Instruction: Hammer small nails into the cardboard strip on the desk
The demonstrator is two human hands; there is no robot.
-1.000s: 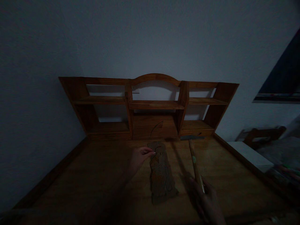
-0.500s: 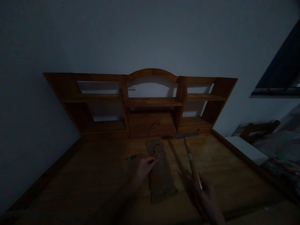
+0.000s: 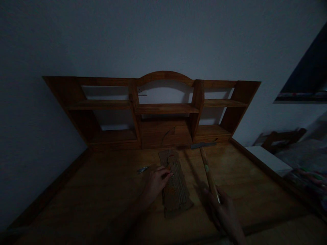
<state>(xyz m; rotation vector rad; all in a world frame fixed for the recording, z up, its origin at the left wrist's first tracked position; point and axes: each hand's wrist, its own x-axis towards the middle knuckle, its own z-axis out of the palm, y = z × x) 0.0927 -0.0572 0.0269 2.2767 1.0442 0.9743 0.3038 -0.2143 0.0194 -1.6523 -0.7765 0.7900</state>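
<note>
My right hand [image 3: 224,207] grips the wooden handle of a hammer [image 3: 208,170], whose long, narrow metal head points away from me above the table. My left hand [image 3: 158,178] is closed in a pinch over a worn brown piece of corrugated cardboard [image 3: 176,197]. A tiny shiny speck shows at its fingertips; what they hold is too small and dark to name. A thin curved dark-and-red strand [image 3: 170,156] lies at the far end of the cardboard. Left of it, several thin metal pieces like nails [image 3: 142,169] lie together on the wood.
The wooden tabletop [image 3: 102,190] has raised side edges. Along its back stands a wooden shelf unit [image 3: 166,109] against the wall. Off to the right are a white surface [image 3: 268,160], a wooden chair back [image 3: 283,139] and plastic-looking bags [image 3: 304,160]. The light is dim.
The view has shifted slightly. My left hand keeps its pinch over the cardboard, and my right hand holds the hammer in nearly the same place.
</note>
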